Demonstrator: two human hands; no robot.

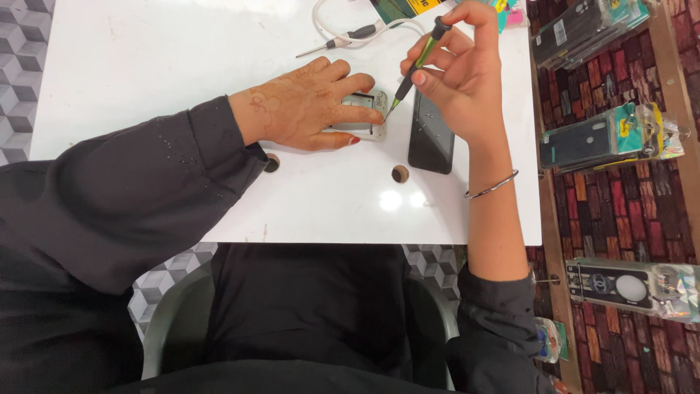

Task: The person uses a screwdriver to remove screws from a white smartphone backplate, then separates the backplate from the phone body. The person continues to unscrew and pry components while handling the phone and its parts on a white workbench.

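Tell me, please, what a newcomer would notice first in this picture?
In the middle of the white table, the left hand presses flat on a small opened device. The right hand holds a green screwdriver in its fingers, tip down at the device's edge. A black panel lies beside it, under the right hand.

hands 2 (306, 102) | screwdrivers 2 (419, 62) | opened phone 1 (368, 117) | black panel 1 (430, 138) | bangle 1 (492, 187)
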